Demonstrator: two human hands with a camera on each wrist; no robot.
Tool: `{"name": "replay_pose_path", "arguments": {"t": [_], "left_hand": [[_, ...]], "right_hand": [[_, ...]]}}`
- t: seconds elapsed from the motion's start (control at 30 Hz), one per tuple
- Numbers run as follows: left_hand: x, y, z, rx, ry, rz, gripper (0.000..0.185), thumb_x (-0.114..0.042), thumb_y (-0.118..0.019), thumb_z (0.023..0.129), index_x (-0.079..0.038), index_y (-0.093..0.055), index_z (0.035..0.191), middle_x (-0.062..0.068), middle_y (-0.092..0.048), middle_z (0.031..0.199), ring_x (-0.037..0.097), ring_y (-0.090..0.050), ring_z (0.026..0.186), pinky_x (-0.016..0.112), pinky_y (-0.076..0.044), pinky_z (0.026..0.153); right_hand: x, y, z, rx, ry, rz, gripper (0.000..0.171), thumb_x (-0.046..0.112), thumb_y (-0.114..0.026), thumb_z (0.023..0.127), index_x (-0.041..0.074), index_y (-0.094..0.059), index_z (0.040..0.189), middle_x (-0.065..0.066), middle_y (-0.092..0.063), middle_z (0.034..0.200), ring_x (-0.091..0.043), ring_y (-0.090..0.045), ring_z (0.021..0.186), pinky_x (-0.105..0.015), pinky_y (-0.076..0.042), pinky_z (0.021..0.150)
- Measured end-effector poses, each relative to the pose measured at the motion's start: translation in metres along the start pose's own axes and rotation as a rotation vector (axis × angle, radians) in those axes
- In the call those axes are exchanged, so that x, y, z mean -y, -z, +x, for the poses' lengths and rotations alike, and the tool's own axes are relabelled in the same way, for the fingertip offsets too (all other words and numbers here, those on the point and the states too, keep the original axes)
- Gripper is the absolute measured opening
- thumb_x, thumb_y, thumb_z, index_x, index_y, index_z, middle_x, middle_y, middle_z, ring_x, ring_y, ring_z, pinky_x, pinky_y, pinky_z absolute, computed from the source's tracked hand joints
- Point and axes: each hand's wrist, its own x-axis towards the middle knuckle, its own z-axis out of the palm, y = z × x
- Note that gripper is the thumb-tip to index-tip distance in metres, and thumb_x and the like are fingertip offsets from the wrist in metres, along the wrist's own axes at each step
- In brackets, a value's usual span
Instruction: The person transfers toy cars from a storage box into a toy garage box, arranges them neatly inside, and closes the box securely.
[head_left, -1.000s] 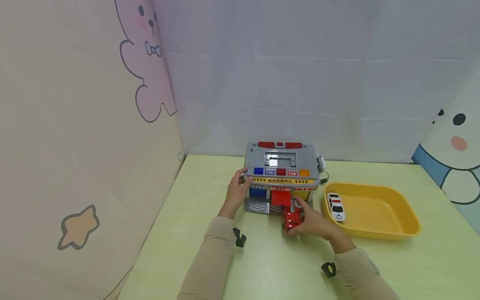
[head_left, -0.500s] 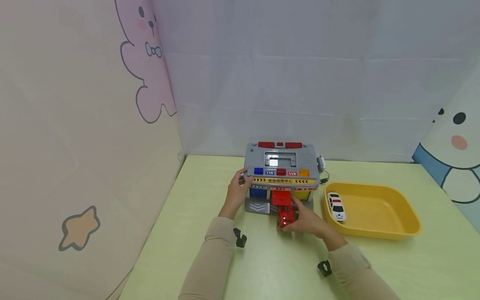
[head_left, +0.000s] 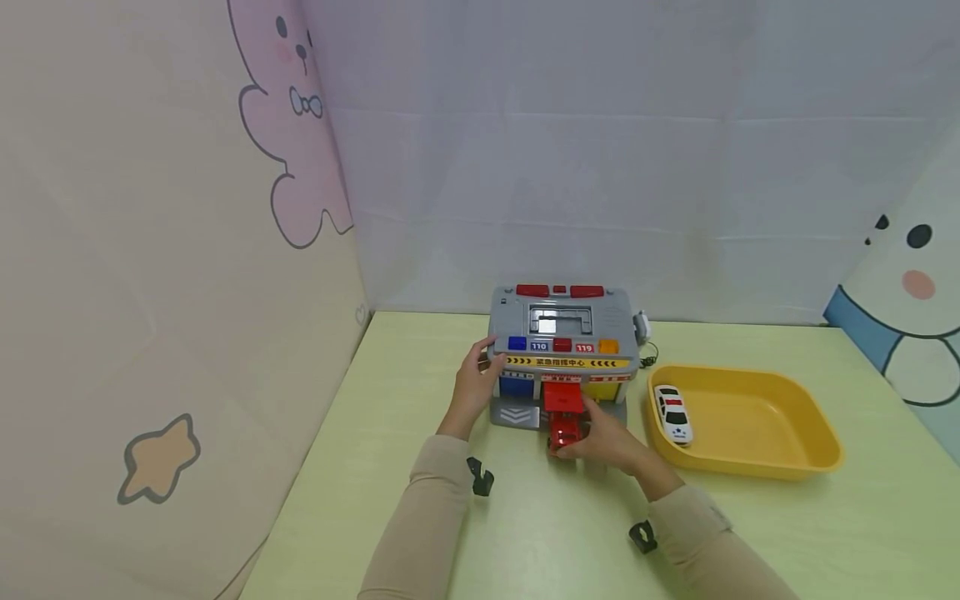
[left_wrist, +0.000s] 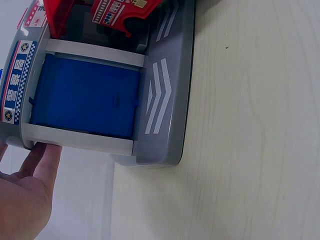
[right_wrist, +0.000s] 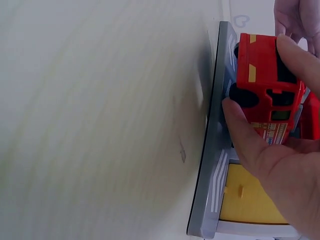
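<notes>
Fire truck (head_left: 567, 431), red plastic toy, sits on the grey ramp at the mouth of the open middle bay of the toy station (head_left: 562, 354). Right hand (head_left: 611, 442) pinches it by the sides, thumb and fingers curled round the body. Prob. light, rigid, smooth shell; sides above the wheels look the best hold. Left hand (head_left: 474, 387) w/ relaxed fingers braces the station's left end. Farther right: white police car (head_left: 672, 412) in yellow tray (head_left: 750, 467).
</notes>
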Motion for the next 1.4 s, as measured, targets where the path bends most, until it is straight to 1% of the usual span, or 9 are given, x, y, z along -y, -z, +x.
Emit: {"name": "replay_pose_path", "arguments": {"t": [0.1,0.33,0.53,0.63,0.8,0.9,1.13,1.23,1.4], "left_hand": [[-0.0004,0.0000,0.0000,0.000,-0.002,-0.002,0.047,-0.035,-0.057,0.099,-0.022,-0.047,0.144,0.012,-0.054,0.132,0.030,-0.052,0.120,0.048,-0.046,0.095],[0.0001,-0.0003,0.0004,0.001,-0.002,-0.002,0.047,-0.035,-0.057,0.099,-0.023,-0.047,0.144,0.012,-0.054,0.133,0.029,-0.052,0.120,0.048,-0.046,0.095],[-0.0002,0.0002,0.0000,0.002,-0.008,-0.009,0.048,-0.035,-0.057,0.099,-0.022,-0.047,0.144,0.013,-0.054,0.132,0.030,-0.052,0.119,0.048,-0.046,0.094],[-0.0011,0.0004,-0.0006,0.001,-0.006,-0.007,0.048,-0.035,-0.058,0.099,-0.022,-0.047,0.144,0.013,-0.054,0.132,0.030,-0.052,0.119,0.048,-0.047,0.094],[-0.0017,0.0003,-0.0012,0.001,0.005,-0.004,0.048,-0.036,-0.057,0.099,-0.023,-0.046,0.144,0.013,-0.053,0.133,0.030,-0.051,0.120,0.048,-0.046,0.095],[-0.0011,0.0002,-0.0006,0.001,0.003,-0.004,0.048,-0.036,-0.057,0.099,-0.023,-0.046,0.144,0.013,-0.053,0.133,0.030,-0.051,0.120,0.049,-0.046,0.095],[0.0005,0.0000,0.0005,0.000,0.001,-0.003,0.048,-0.037,-0.057,0.099,-0.023,-0.046,0.144,0.012,-0.053,0.132,0.029,-0.051,0.120,0.049,-0.046,0.094],[0.0000,0.0002,0.0000,0.000,-0.002,-0.002,0.048,-0.036,-0.057,0.099,-0.023,-0.046,0.144,0.012,-0.054,0.132,0.029,-0.052,0.119,0.048,-0.046,0.094],[0.0004,-0.0003,0.0002,-0.004,-0.010,0.004,0.048,-0.035,-0.057,0.099,-0.021,-0.047,0.144,0.013,-0.054,0.131,0.029,-0.052,0.119,0.048,-0.046,0.094]], "right_hand": [[0.0008,-0.0020,0.0019,-0.023,0.001,0.015,0.107,0.024,-0.092,0.067,0.009,-0.027,0.150,-0.019,-0.046,0.139,-0.038,-0.045,0.123,-0.055,-0.038,0.101],[0.0000,-0.0054,0.0049,-0.053,-0.012,0.034,0.111,0.024,-0.091,0.068,0.009,-0.020,0.153,-0.021,-0.044,0.141,-0.039,-0.044,0.123,-0.056,-0.039,0.100],[0.0004,-0.0072,0.0070,-0.056,-0.017,0.055,0.113,0.023,-0.091,0.068,0.010,-0.018,0.153,-0.021,-0.040,0.144,-0.040,-0.039,0.127,-0.059,-0.034,0.103],[0.0010,-0.0081,0.0076,-0.059,-0.019,0.065,0.111,0.023,-0.091,0.068,0.010,-0.020,0.152,-0.020,-0.039,0.145,-0.040,-0.038,0.128,-0.059,-0.033,0.103],[0.0012,-0.0097,0.0066,-0.075,-0.022,0.056,0.099,0.023,-0.090,0.070,0.006,-0.030,0.146,-0.019,-0.045,0.139,-0.040,-0.040,0.126,-0.058,-0.034,0.103],[0.0009,-0.0100,0.0055,-0.081,-0.028,0.060,0.094,0.023,-0.089,0.071,0.004,-0.032,0.144,-0.020,-0.047,0.136,-0.039,-0.043,0.124,-0.057,-0.036,0.103],[0.0000,-0.0099,0.0024,-0.084,-0.056,0.103,0.095,0.019,-0.088,0.073,0.003,-0.029,0.146,-0.020,-0.052,0.129,-0.036,-0.050,0.115,-0.051,-0.044,0.097],[-0.0017,-0.0093,0.0010,-0.087,-0.072,0.108,0.098,0.019,-0.088,0.073,0.005,-0.027,0.148,-0.019,-0.054,0.125,-0.034,-0.053,0.112,-0.049,-0.046,0.095],[-0.0027,-0.0080,0.0001,-0.098,-0.071,0.120,0.097,0.019,-0.088,0.073,0.004,-0.027,0.148,-0.017,-0.057,0.121,-0.032,-0.055,0.109,-0.048,-0.047,0.093]]}}
